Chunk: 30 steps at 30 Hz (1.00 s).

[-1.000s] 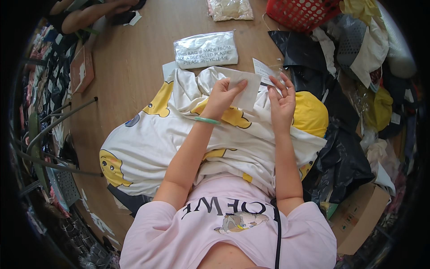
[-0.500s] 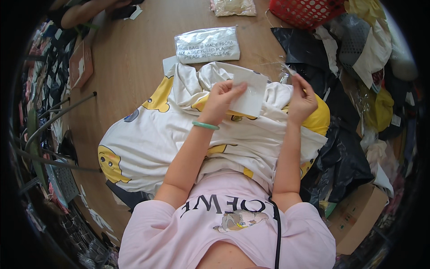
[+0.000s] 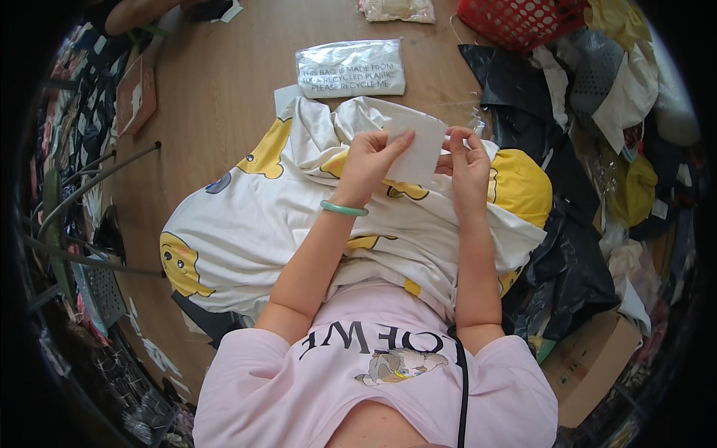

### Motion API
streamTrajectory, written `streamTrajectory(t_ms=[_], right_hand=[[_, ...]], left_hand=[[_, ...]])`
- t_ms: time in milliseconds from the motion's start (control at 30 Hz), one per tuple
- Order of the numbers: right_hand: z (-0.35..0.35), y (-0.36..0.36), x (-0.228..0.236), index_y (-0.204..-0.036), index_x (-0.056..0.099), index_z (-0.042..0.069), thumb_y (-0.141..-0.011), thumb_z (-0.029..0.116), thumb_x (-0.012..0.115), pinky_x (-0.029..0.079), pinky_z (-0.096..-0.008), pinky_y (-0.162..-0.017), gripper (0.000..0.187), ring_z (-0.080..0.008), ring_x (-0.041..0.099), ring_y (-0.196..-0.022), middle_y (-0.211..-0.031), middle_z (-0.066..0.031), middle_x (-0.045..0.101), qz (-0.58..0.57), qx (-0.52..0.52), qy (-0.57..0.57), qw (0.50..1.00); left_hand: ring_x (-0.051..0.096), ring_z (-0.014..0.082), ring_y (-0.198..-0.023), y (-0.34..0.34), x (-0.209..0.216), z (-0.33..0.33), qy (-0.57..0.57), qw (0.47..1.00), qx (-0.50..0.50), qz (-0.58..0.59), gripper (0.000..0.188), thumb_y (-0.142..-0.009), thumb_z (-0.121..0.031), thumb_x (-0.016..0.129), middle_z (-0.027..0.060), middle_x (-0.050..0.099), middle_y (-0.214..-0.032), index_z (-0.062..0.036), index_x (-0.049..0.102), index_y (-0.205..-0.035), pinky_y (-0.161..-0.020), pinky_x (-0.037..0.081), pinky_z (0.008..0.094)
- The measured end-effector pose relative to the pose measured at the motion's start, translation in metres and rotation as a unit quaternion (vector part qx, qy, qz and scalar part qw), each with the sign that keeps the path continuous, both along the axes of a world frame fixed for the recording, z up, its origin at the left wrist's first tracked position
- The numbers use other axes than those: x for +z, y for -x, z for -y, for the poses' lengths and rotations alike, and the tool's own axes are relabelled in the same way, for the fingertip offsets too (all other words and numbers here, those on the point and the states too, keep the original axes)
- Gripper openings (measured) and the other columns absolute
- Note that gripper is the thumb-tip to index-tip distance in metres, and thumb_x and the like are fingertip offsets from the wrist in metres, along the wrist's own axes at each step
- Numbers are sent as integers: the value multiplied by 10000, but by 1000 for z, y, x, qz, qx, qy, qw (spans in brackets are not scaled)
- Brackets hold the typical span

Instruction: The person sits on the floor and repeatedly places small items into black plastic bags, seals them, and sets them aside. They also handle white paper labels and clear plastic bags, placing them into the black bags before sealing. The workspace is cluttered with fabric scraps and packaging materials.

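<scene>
A thin white square sheet [image 3: 418, 153], paper or card, is held up over my lap. My left hand [image 3: 376, 160] pinches it with the thumb on its face; a green bangle circles that wrist. At the sheet's right edge are the bent fingers of my right hand [image 3: 467, 160], pinching that edge. Beneath both hands, a white cloth with yellow cartoon figures [image 3: 246, 224] spreads over my lap. A flat silvery plastic pouch [image 3: 349, 67] with print lies on the floor just beyond the cloth.
A red perforated basket [image 3: 515, 22] stands at the far right. Black plastic bags [image 3: 560, 261] and a cardboard box [image 3: 586, 369] crowd my right side. Left are a metal-tube frame [image 3: 97, 175] and a pink tray [image 3: 137, 101]. Another person's arm [image 3: 142, 13] shows far left.
My right hand has come left and slightly down to the sheet's edge. The thin clear scrap it held off to the right is no longer seen in its fingers. My left hand stays nearly still.
</scene>
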State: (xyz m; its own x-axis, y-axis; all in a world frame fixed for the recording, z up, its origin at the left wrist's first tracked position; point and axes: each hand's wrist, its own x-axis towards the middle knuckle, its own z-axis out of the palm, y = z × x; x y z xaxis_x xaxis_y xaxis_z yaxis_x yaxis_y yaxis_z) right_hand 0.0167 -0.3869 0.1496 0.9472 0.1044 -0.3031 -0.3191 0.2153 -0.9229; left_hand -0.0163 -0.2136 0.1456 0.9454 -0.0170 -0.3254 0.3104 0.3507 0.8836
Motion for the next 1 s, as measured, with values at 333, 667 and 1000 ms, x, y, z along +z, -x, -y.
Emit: streamTrajectory(t_ms=[333, 667, 1000], right_hand=[[113, -17, 17, -925, 621, 47, -919, 134, 701, 441, -185, -522, 119, -37, 559, -611, -774, 11, 637, 163, -292, 184, 924], [371, 38, -155, -927, 671, -102, -874, 89, 667, 606, -344, -528, 199, -252, 697, -618, -775, -164, 678, -233, -273, 375, 855], [343, -7, -166, -903, 725, -31, -881, 277, 590, 545, -456, -804, 337, -368, 703, -884, -868, -231, 707, -134, -204, 720, 649]], left_hand=[[613, 83, -979, 0, -10, -5, -98, 994, 46, 34, 290, -962, -204, 632, 72, 718, -1093, 22, 707, -1129, -918, 454, 225], [602, 38, -862, 0, -43, -60, -67, 980, 183, -51, 309, -951, -239, 663, 65, 705, -1128, 1, 699, -1144, -712, 480, 198], [629, 112, -1002, -2, -33, -47, -110, 983, 146, -7, 305, -947, -161, 657, 89, 675, -1191, 37, 672, -1178, -902, 486, 248]])
